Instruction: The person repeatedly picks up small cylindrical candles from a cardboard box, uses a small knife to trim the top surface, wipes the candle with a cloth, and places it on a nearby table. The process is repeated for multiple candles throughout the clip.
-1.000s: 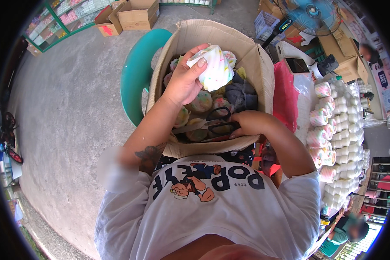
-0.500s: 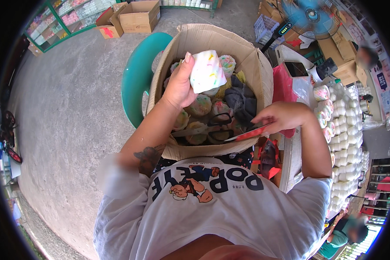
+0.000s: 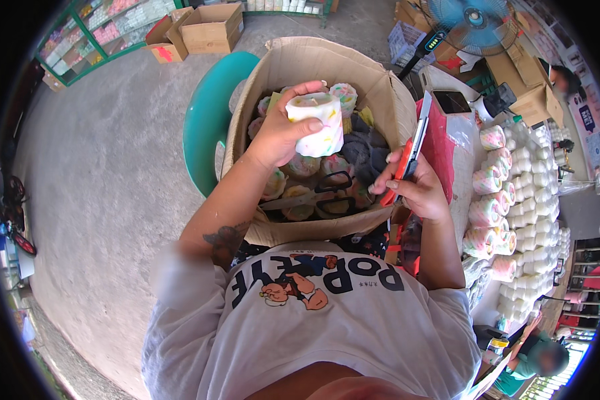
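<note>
Item: one candle [image 3: 317,123], a short white cylinder flecked with pink, yellow and green, its flat top rimmed and turned toward you. Your left hand [image 3: 280,133] is closed around its side, thumb in front and fingers over the top edge, lifting it clear above the open cardboard box [image 3: 293,70]. Its long axis runs roughly upright, tipped slightly so the top faces up and a little left in view.

Item: one utility knife [image 3: 410,150], orange and grey. Your right hand [image 3: 413,190] grips it near the lower end, and the tool's length points up and slightly right, standing over the box's right wall, apart from the candle.

Box contents: more speckled candles [image 3: 303,167], dark cloth, and a pair of black-handled scissors [image 3: 313,197] lying flat. The box rests on a teal chair [image 3: 207,113].

To your right: a bench [image 3: 463,213] carrying rows of finished candles [image 3: 513,220].
</note>
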`<state>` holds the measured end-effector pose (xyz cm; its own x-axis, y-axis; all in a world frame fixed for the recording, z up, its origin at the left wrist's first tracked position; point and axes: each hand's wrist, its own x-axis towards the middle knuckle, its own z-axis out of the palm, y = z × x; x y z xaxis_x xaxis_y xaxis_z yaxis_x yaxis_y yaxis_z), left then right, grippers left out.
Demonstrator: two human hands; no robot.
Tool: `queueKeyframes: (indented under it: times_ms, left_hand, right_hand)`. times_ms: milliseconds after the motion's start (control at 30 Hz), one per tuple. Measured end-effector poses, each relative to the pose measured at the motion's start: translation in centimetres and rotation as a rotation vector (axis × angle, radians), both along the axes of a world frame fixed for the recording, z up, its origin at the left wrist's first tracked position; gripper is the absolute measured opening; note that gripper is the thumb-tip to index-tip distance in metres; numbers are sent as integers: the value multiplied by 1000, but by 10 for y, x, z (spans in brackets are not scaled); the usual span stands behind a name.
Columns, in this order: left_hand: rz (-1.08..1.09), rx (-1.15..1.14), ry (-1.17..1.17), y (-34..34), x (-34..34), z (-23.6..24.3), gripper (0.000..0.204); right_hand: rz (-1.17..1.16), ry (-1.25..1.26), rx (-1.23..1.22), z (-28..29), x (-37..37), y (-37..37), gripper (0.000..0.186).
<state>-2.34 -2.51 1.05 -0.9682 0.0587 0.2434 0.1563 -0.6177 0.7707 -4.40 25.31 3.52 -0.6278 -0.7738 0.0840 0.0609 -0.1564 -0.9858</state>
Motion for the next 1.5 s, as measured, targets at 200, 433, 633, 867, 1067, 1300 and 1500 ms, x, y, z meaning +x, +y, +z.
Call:
queueKeyframes:
  times_ms: [200,433,633,867,1067,1300,1500]
  left_hand:
    - [179,-275,71,8,6,8,87]
    - [341,-562,291,16,4,4,88]
    - [382,-613,352,16,6,3,89]
    - [443,-612,391,17,4,0,84]
    - [470,-721,406,14,6,3,86]
    - [531,-756,434,14,5,2,87]
    - [570,-768,475,15,3,1,88]
  right_hand:
    - [-176,98,120,14,9,2,39]
    - [-398,525,293,15,33,-5,31]
    - [-350,748,593,44,36,-25,44]
    - [-401,1017,586,39,29,-36,55]
    - [-360,909,682,43,31,-41,60]
    - [-325,883,620,36,33,-40,57]
    - [-352,868,630,35,37,-43,53]
